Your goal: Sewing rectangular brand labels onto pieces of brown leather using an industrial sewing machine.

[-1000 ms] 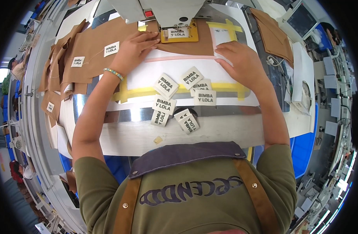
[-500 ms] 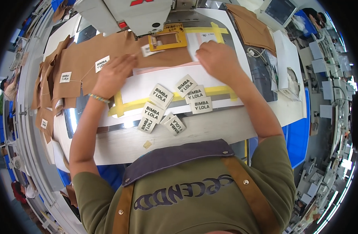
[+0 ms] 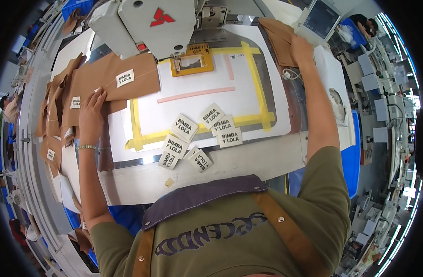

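Loosely curled, left fingers point(image 3: 96, 97) touch fabric point(image 3: 94, 74).

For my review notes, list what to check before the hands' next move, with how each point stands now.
1. Left hand on the left cloth: ok, its fingers touch the brown fabric.
2. Right hand at the brown stack: ok, it is at the right edge.
3. Just one piece in the right hand's fingers: cannot tell, the grip is hidden.
4. Yellow frame clear of brown fabric: ok, none shows in its window.
5. Pink strips uncovered: ok, both show on the white sheet.
6. Labels near the table edge lying singly: not ok, several overlap.
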`<control>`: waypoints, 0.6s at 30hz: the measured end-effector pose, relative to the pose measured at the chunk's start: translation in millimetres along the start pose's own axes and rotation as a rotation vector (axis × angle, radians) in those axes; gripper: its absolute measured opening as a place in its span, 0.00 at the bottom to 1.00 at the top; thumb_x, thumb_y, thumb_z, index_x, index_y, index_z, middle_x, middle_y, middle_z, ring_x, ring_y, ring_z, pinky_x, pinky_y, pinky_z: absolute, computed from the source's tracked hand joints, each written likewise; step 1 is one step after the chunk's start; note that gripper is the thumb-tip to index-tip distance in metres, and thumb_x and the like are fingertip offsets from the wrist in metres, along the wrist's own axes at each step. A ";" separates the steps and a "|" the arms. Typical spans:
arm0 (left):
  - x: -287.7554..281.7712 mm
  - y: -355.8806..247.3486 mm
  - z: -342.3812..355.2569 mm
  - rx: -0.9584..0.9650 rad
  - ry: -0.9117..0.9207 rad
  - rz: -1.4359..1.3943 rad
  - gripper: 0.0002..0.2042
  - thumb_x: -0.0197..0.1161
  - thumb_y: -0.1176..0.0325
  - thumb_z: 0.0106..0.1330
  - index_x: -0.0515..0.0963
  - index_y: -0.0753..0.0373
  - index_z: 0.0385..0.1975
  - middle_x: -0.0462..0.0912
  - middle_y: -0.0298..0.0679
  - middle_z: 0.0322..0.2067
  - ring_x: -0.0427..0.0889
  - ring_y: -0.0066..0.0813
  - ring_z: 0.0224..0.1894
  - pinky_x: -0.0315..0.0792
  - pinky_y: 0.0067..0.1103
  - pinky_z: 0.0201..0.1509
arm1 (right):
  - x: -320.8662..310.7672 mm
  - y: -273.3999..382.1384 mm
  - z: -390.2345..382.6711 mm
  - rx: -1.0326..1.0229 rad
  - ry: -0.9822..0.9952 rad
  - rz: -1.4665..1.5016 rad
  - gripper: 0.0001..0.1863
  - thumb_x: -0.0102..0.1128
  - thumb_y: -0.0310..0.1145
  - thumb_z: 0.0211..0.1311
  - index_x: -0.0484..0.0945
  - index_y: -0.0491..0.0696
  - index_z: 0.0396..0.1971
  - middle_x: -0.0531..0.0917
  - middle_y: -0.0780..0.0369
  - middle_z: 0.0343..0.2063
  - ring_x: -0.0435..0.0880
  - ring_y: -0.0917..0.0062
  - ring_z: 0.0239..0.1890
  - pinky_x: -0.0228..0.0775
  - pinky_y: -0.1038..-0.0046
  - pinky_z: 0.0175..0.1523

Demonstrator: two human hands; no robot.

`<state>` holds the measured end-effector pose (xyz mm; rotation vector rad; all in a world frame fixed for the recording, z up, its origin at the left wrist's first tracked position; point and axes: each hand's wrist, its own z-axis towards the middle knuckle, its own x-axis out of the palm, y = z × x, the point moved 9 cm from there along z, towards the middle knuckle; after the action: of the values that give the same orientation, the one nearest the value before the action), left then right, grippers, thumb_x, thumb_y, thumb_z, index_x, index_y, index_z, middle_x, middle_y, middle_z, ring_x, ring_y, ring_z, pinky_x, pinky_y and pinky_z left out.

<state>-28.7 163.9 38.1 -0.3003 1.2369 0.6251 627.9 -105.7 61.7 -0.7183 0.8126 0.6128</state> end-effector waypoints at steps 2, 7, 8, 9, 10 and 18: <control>-8.6 -12.4 1.2 0.020 -0.001 0.024 0.26 0.60 0.82 0.66 0.82 0.58 0.66 0.78 0.38 0.72 0.76 0.44 0.72 0.71 0.38 0.76 | 20.5 -13.7 4.2 0.054 0.147 -0.010 0.11 0.59 0.31 0.69 0.89 0.42 0.37 0.92 0.50 0.39 0.92 0.51 0.46 0.85 0.54 0.50; -43.6 -63.3 11.0 0.037 -0.084 -0.231 0.22 0.62 0.80 0.69 0.82 0.59 0.64 0.78 0.40 0.71 0.78 0.47 0.70 0.74 0.37 0.72 | -12.3 -10.9 16.8 0.132 -0.011 0.192 0.11 0.60 0.33 0.71 0.90 0.46 0.37 0.92 0.52 0.37 0.92 0.52 0.42 0.84 0.56 0.49; -54.1 -75.7 11.0 0.064 -0.128 -0.354 0.21 0.64 0.79 0.69 0.82 0.60 0.63 0.80 0.41 0.70 0.79 0.47 0.69 0.76 0.37 0.70 | -42.2 -10.4 21.3 0.217 -0.115 0.395 0.11 0.62 0.36 0.71 0.90 0.47 0.38 0.92 0.54 0.36 0.92 0.52 0.42 0.83 0.57 0.48; -63.2 -95.4 17.8 0.070 -0.080 -0.431 0.21 0.66 0.77 0.69 0.82 0.61 0.62 0.82 0.43 0.67 0.82 0.48 0.66 0.78 0.36 0.67 | -61.2 -11.6 25.1 0.217 -0.116 0.395 0.11 0.62 0.36 0.71 0.90 0.47 0.38 0.92 0.54 0.36 0.92 0.52 0.42 0.83 0.57 0.48; -64.5 -111.7 23.7 0.079 -0.079 -0.442 0.21 0.66 0.77 0.69 0.82 0.61 0.62 0.82 0.43 0.67 0.82 0.48 0.66 0.78 0.36 0.67 | -88.8 -22.9 23.1 0.231 -0.238 0.572 0.14 0.64 0.42 0.71 0.90 0.47 0.38 0.92 0.55 0.38 0.92 0.55 0.43 0.82 0.59 0.49; -54.9 -232.7 63.9 0.252 0.127 -1.165 0.39 0.74 0.69 0.69 0.64 0.58 0.80 0.75 0.48 0.73 0.78 0.49 0.71 0.71 0.37 0.75 | -278.0 9.9 -4.2 0.051 -0.480 0.954 0.13 0.68 0.40 0.77 0.89 0.46 0.49 0.92 0.70 0.36 0.86 0.91 0.42 0.77 0.79 0.49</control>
<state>148.7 -2.7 82.9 -0.7648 1.0266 -0.5534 467.3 -161.3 282.0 -0.0705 0.6815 1.5448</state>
